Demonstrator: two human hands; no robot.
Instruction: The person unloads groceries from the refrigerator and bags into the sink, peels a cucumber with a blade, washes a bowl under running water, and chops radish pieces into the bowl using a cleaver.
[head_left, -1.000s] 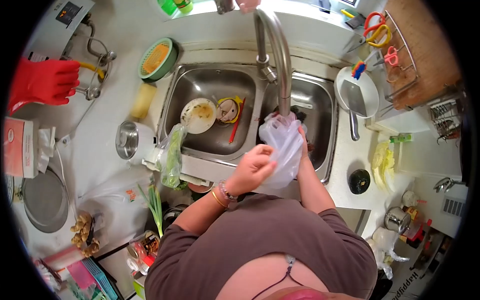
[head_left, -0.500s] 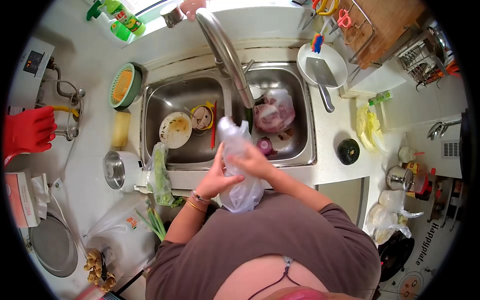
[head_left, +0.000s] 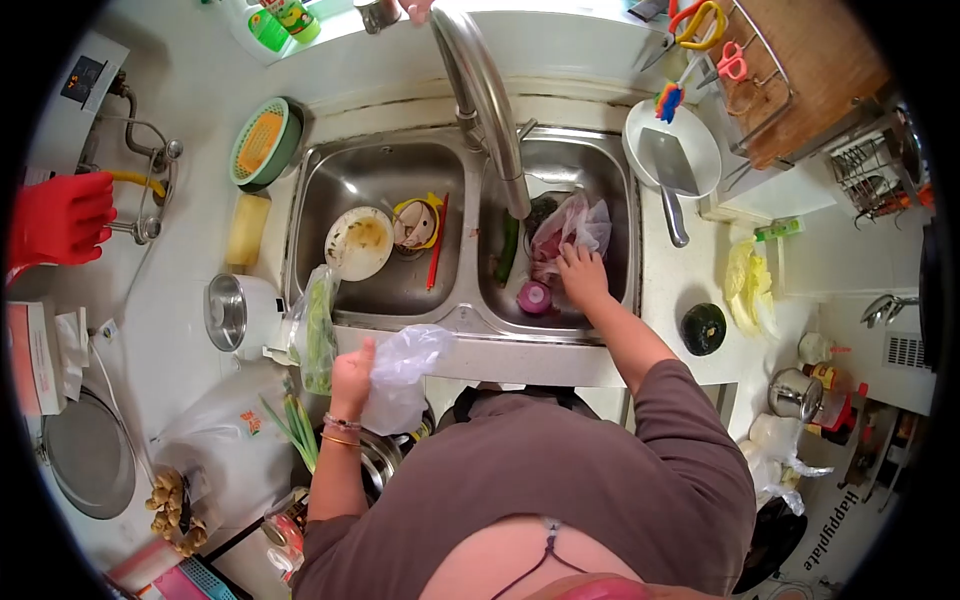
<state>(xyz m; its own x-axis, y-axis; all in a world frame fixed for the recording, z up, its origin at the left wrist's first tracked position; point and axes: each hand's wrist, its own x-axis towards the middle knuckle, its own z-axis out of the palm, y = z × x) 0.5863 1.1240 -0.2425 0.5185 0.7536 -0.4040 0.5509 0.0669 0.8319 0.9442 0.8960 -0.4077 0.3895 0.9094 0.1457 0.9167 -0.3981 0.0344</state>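
Observation:
My left hand (head_left: 351, 375) grips a crumpled clear plastic bag (head_left: 402, 370) below the sink's front edge. My right hand (head_left: 581, 275) reaches into the right basin of the steel sink (head_left: 470, 322), its fingers on a second clear bag (head_left: 568, 228) that holds reddish meat. A purple onion (head_left: 533, 297) lies just left of that hand, and a green cucumber (head_left: 507, 247) lies under the tap (head_left: 490, 95). The left basin holds a dirty plate (head_left: 358, 242), a small bowl (head_left: 416, 224) and a red chopstick (head_left: 437, 243).
A bag of greens (head_left: 317, 330) hangs on the sink's left front corner beside a steel pot (head_left: 232, 312). Right of the sink are a cleaver on a white plate (head_left: 672, 165), a dark squash (head_left: 704, 329) and cabbage (head_left: 745, 285). Red rubber gloves (head_left: 55, 220) hang at the left.
Both hands held the clear bag together at the sink front. Now my left hand has lowered it to the left, and my right hand has let go and reached into the right basin.

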